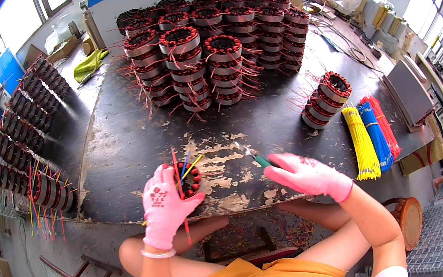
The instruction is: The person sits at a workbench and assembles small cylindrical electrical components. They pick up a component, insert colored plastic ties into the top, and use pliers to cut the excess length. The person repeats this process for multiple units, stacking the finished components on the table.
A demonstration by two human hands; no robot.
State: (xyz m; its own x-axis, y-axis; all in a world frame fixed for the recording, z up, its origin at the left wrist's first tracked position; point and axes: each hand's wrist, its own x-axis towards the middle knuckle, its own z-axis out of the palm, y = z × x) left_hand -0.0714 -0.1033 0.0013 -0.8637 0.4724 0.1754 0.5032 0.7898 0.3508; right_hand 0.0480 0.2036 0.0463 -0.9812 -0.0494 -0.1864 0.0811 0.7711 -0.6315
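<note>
My left hand (164, 203), in a pink glove, grips the near left side of a wound motor stator (194, 182) at the table's front edge. Red, blue and yellow sleeving pieces stick up from the stator, and one long red sleeve (177, 173) runs past my thumb. The glove hides much of the stator's left side. In my gloved right hand (309, 176) is a green-handled hand tool (262, 161) with a slim metal tip, aimed up and left, apart from the stator. The tool's exact kind is unclear.
Tall stacks of wound stators (182, 59) fill the table's back. A shorter stack (326, 100) leans at right, beside yellow (361, 144), blue (375, 136) and red (382, 124) sleeving bundles. More stator rows (41, 186) line the left, with a green cloth (90, 65) behind.
</note>
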